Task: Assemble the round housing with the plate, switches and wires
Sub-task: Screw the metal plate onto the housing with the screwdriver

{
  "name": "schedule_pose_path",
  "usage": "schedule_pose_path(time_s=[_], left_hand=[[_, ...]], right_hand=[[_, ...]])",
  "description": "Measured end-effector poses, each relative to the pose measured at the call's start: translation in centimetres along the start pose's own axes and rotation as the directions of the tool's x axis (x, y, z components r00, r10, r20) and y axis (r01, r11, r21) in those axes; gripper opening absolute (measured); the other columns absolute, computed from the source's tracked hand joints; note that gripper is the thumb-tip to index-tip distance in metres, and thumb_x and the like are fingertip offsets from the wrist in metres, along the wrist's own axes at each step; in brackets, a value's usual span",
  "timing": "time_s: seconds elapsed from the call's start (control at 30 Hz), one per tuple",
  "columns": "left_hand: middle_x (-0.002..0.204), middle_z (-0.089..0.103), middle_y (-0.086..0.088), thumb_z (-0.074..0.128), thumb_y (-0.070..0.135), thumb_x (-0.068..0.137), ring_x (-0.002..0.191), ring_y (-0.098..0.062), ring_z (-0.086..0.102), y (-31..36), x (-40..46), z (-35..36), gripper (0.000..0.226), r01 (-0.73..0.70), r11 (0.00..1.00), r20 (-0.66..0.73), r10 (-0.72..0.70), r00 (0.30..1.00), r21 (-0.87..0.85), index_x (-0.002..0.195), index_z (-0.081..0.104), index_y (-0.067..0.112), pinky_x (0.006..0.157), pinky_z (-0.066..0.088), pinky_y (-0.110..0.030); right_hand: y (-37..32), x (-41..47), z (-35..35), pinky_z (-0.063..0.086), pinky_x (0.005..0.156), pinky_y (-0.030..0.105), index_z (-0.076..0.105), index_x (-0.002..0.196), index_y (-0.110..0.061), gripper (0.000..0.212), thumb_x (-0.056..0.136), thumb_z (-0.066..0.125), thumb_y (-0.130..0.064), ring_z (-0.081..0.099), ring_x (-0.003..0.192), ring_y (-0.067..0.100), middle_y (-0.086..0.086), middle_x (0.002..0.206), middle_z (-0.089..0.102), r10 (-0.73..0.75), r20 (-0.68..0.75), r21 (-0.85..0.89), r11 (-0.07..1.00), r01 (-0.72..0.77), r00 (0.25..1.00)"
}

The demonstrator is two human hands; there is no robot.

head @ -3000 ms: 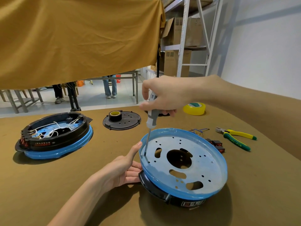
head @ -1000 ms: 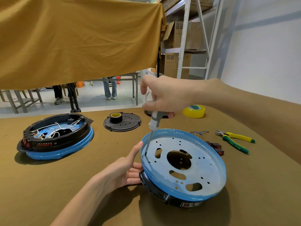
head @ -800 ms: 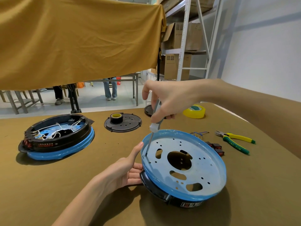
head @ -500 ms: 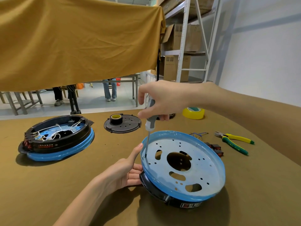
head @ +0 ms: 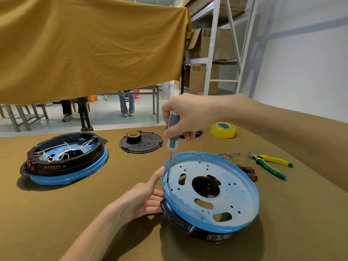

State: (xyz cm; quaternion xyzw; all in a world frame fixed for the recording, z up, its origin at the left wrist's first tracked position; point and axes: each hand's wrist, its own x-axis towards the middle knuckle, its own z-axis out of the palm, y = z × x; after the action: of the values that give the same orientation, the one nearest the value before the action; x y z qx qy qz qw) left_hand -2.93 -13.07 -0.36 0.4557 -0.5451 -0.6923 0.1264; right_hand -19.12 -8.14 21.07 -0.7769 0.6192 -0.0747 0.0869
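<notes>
On the brown table (head: 56,213), the round housing (head: 180,221) sits near the front with the plate (head: 226,196) on top of it. Far off to the left lies 1 more housing (head: 64,162), and the switches (head: 248,171) and wires (head: 228,155) wait behind. The left hand (head: 143,198) rests flat against the side, fingers straight. The right hand (head: 188,115) grips the screwdriver (head: 172,136), its tip in a hole near the rim. If the tip slips, it could poke the thumb just beside it. If the housing wobbles, the screw may go in crooked.

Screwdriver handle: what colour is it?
Grey and white, on the screwdriver gripped by the right hand; seen in the head view.
</notes>
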Motion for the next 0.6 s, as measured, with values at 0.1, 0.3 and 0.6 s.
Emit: schedule_pose_path(time_s=[0.1, 0.3, 0.6], left_hand=[[0.095, 0.079, -0.019, 0.062, 0.088, 0.048, 0.079, -0.025, 0.079, -0.01, 0.0, 0.05, 0.111, 0.005, 1.0, -0.007, -0.005, 1.0, 0.005, 0.112, 0.068, -0.003, 0.063, 0.061, -0.029], [0.094, 0.079, -0.019, 0.06, 0.087, 0.053, 0.079, -0.026, 0.079, -0.04, -0.02, 0.16, 0.107, 0.007, 1.0, -0.021, -0.007, 1.0, 0.003, 0.11, 0.069, -0.003, 0.062, 0.061, -0.029], [0.093, 0.079, -0.019, 0.059, 0.084, 0.061, 0.076, -0.025, 0.078, 0.03, -0.23, 0.24, 0.1, 0.004, 1.0, -0.034, -0.005, 0.999, -0.01, 0.109, 0.069, -0.004, 0.062, 0.062, -0.029]], right_hand=[[-0.16, 0.05, 0.01, 0.057, 0.052, 0.021, 0.057, 0.099, -0.013, 0.025, 0.094, 0.074, -0.031, 0.075, 0.059, 0.018, 0.005, 0.074, 0.078, -0.003, 0.006, 0.012, 1.0, 0.003, 1.0], [-0.68, 0.01, 0.28, 0.056, 0.051, 0.021, 0.055, 0.095, -0.014, 0.024, 0.095, 0.073, -0.03, 0.074, 0.056, 0.017, 0.001, 0.067, 0.076, -0.024, -0.011, -0.002, 1.0, 0.024, 1.0], [-0.98, 0.05, 0.31, 0.055, 0.048, 0.021, 0.053, 0.093, -0.012, 0.026, 0.096, 0.072, -0.03, 0.071, 0.05, 0.015, -0.009, 0.058, 0.072, -0.009, -0.007, -0.022, 1.0, 0.008, 1.0]])
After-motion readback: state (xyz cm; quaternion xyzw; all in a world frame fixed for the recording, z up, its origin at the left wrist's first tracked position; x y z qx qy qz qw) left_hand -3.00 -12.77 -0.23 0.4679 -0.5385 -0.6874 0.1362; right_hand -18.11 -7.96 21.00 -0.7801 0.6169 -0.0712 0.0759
